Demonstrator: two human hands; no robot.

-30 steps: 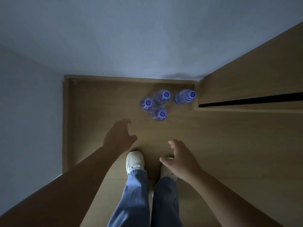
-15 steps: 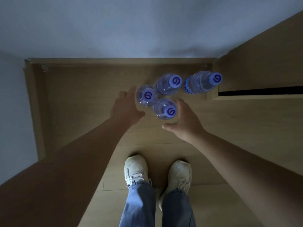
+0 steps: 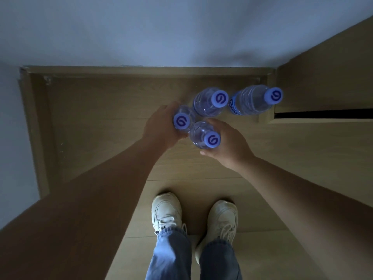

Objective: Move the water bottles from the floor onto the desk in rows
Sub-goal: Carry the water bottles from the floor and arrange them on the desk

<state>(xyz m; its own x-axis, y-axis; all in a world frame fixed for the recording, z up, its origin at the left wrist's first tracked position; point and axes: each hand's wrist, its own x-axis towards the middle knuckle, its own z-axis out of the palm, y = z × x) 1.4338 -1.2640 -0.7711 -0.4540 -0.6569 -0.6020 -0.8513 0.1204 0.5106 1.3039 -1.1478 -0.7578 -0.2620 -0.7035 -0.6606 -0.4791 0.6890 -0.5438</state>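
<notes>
Several clear water bottles with purple caps stand on the wooden floor near the wall. My left hand (image 3: 161,126) wraps around the left bottle (image 3: 182,120). My right hand (image 3: 228,144) grips the nearest bottle (image 3: 203,136) from its right side. Behind them stand two more bottles: a middle bottle (image 3: 210,103) and a right bottle (image 3: 252,100) beside the cabinet corner. The desk is out of view.
A wooden cabinet (image 3: 327,83) with a dark gap rises at the right. A pale wall (image 3: 141,31) and wooden skirting (image 3: 141,70) close the far side, and another wall stands at the left. My white shoes (image 3: 167,211) are on the floor below.
Both hands reached forward from above my shoes to the bottles and closed around the two nearest ones. The camera came lower and closer to the floor.
</notes>
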